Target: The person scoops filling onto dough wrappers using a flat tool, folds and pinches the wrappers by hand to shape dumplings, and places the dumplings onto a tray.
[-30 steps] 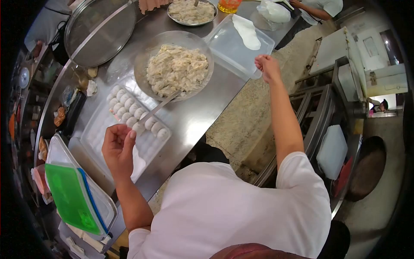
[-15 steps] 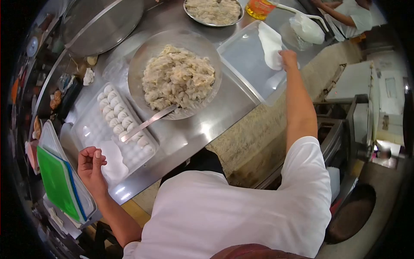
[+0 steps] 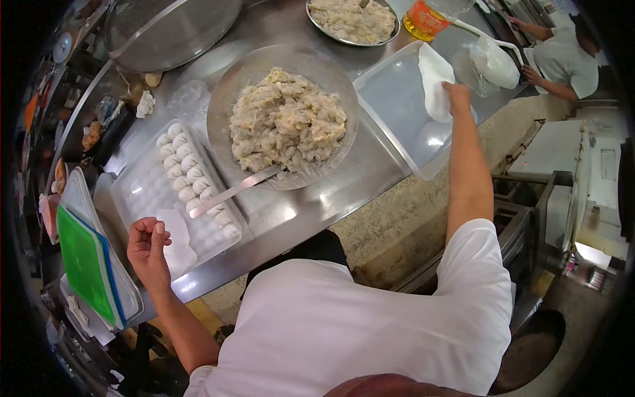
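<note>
My right hand (image 3: 457,98) pinches the edge of a floppy white sheet (image 3: 436,81) above a clear plastic tub (image 3: 395,83). My left hand (image 3: 149,245) is closed, fingers curled and thumb pressed against them; whether anything is inside is hidden. Beside it, another white sheet (image 3: 180,246) lies on a translucent plastic tray (image 3: 137,192), partly behind the fingers. Rows of white pleated dumplings (image 3: 188,173) fill that tray's right side. A wide metal bowl (image 3: 221,126) holds a heap of pale, shrimp-like filling (image 3: 289,119). A flat metal spatula (image 3: 231,192) leans from the filling over the dumplings.
A smaller bowl of filling (image 3: 352,20), a container of yellow oil (image 3: 425,20) and a white plastic bag (image 3: 495,63) stand at the back. Green-lidded containers (image 3: 86,264) are at the left. Another person (image 3: 562,63) works at the upper right.
The camera view has shifted, so the table's things sit slightly farther right. The other person shows more fully. My right hand still grips the white sheet; my left hand stays curled by the tray.
</note>
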